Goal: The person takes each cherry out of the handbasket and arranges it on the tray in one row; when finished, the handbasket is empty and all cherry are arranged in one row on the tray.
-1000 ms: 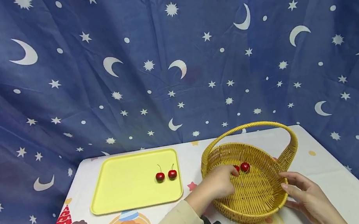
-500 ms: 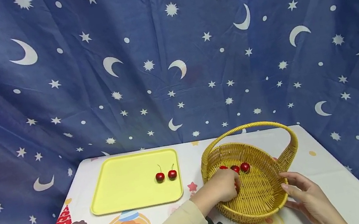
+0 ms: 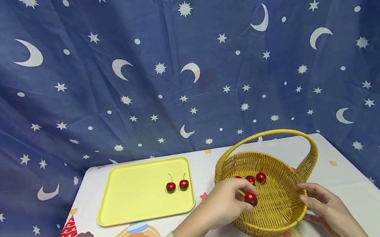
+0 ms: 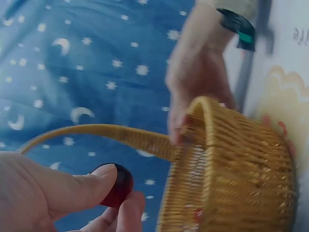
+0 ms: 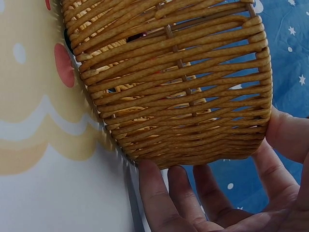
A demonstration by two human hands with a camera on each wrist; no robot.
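- Head: the left hand point(image 3: 226, 201) pinches a round, glossy dark-red cherry point(image 3: 251, 199) over the near-left part of a golden woven wicker basket point(image 3: 272, 205), inside its rim; three other red cherries point(image 3: 261, 178) lie toward the far side. The basket's arched handle spans left to right; the right hand point(image 3: 326, 209) grips the right rim. White desk point(image 3: 200, 169) separates basket from a yellow rectangular tray point(image 3: 133, 195), where two stemmed cherries point(image 3: 184, 185) sit near its right edge, stems upward.
- Left wrist: thumb and fingers hold the cherry apart from the rim; its stem direction is unclear.
- Right wrist: fingertips press the basket's woven wall.
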